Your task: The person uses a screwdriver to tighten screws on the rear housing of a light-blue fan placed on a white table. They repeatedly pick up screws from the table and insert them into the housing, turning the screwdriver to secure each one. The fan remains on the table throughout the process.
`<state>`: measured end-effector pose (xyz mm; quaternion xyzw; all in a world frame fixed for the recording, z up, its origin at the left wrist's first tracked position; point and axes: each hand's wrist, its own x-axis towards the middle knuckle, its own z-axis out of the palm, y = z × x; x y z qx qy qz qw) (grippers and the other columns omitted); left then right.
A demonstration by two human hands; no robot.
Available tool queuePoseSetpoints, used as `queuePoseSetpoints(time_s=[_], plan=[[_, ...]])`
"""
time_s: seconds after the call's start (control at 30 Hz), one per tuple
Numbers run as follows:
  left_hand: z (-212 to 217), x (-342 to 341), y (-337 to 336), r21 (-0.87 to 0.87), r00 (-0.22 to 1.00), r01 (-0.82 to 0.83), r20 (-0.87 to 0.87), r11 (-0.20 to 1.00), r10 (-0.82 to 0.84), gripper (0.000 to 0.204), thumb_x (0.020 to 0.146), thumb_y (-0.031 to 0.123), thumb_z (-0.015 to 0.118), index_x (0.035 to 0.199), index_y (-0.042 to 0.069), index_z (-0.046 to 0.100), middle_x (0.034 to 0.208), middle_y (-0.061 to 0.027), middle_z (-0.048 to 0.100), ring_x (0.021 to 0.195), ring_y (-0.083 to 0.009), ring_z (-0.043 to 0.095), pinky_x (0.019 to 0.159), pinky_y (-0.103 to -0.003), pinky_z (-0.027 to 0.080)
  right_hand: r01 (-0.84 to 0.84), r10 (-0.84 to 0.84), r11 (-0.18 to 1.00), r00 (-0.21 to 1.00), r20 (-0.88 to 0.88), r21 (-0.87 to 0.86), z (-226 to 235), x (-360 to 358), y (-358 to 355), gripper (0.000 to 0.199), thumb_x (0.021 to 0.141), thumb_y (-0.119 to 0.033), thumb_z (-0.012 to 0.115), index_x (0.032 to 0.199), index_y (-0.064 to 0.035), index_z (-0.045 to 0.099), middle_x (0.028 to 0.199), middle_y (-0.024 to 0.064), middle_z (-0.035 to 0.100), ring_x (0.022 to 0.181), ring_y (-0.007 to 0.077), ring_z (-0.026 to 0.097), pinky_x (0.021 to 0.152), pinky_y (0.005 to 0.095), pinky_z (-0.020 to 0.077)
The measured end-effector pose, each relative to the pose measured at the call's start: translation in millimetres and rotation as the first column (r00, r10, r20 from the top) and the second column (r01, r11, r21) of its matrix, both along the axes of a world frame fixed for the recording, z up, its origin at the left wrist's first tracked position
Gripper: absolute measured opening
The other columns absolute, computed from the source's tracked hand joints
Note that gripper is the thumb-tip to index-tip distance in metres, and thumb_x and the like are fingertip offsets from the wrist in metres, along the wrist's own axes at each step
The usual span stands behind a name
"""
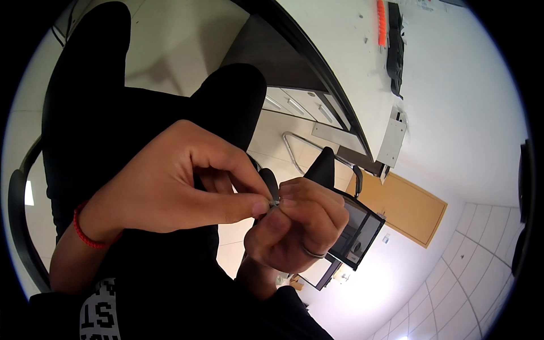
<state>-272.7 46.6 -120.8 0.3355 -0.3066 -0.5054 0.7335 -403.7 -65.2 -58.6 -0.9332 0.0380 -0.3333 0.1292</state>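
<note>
At far left, a curved black chair arm (pixel 20 226) is seen. Next, a red cord bracelet (pixel 85 235) is worn on the left wrist. L hand (pixel 170 187) is raised at centre, thumb & forefinger pinched on a tiny metallic piece (pixel 275 202) (too small to identify). R hand (pixel 297 224), w/ a ring (pixel 313 252), is curled tight, its fingertips gripping the same piece from the other side; both hands touch there. Behind, black-clad legs (pixel 113 113) are seen. At right, a white desk (pixel 453 85) w/ an orange item (pixel 381 22) is shown.
</note>
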Motion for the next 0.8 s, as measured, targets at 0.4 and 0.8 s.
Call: queuePoseSetpoints(time_s=[0.4, 0.8], plan=[[7, 2, 1, 0.002, 0.997, 0.075, -0.002, 0.997, -0.075, 0.011, 0.084, 0.008, 0.080, 0.089, 0.000, 0.076, 0.076, -0.0091, 0.074, 0.065, -0.0115, 0.071, 0.057, -0.019, 0.055, 0.298, -0.008, 0.803, 0.871, -0.490, 0.516, 66, 12, 9, 0.014, 0.078, 0.010, 0.065, 0.086, -0.0011, 0.060, 0.078, 0.0087, 0.058, 0.065, 0.0134, 0.056, 0.057, 0.0256, 0.0423], [8, 3, 1, -0.074, 0.991, 0.137, 0.016, 0.988, -0.136, 0.008, 0.084, 0.006, 0.079, 0.087, -0.001, 0.076, 0.079, -0.0110, 0.075, 0.066, -0.0137, 0.073, 0.059, -0.020, 0.056, 0.359, 0.262, 0.351, 0.849, -0.459, 0.865, 65, 6, -11, 0.007, 0.084, -0.003, 0.056, 0.086, 0.0028, 0.058, 0.079, 0.0034, 0.053, 0.067, 0.0093, 0.045, 0.061, 0.0239, 0.0331]])
